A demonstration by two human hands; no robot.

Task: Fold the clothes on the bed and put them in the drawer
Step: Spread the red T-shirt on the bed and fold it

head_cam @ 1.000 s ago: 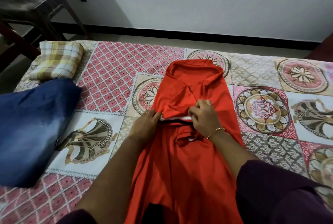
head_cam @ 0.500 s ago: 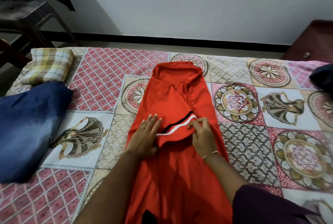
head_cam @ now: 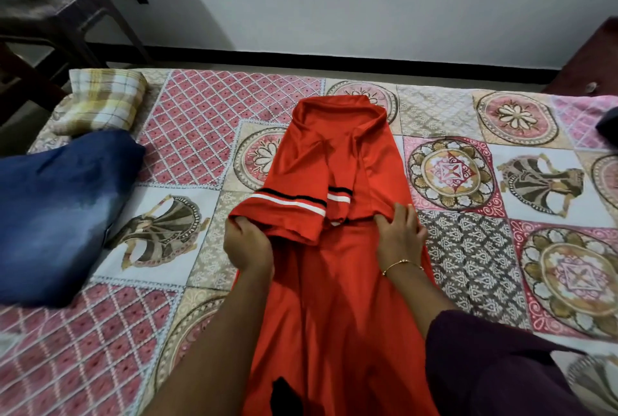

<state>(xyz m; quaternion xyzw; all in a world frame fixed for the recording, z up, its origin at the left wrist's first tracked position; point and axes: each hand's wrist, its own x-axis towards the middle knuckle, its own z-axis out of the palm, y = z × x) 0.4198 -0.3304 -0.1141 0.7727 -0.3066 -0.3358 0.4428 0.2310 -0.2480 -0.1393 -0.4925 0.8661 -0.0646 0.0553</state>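
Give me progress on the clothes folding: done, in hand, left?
Done: a checked cloth sits folded at the bed's far left corner. In hand: the red shirt, sleeves turned in; left hand grips the striped sleeve, right hand holds the other side. Left: finishing this fold, the blue garment, then the drawer, which isn't in view.

Both hands (head_cam: 248,241) grip the red shirt (head_cam: 334,282) on the bed (head_cam: 200,121).

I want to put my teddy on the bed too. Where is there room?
Bare bedspread lies right of the red shirt, up to the dark cloth at the far right edge. A smaller patch sits between the shirt and the blue jeans. The left end is crowded with jeans and checked cloth.
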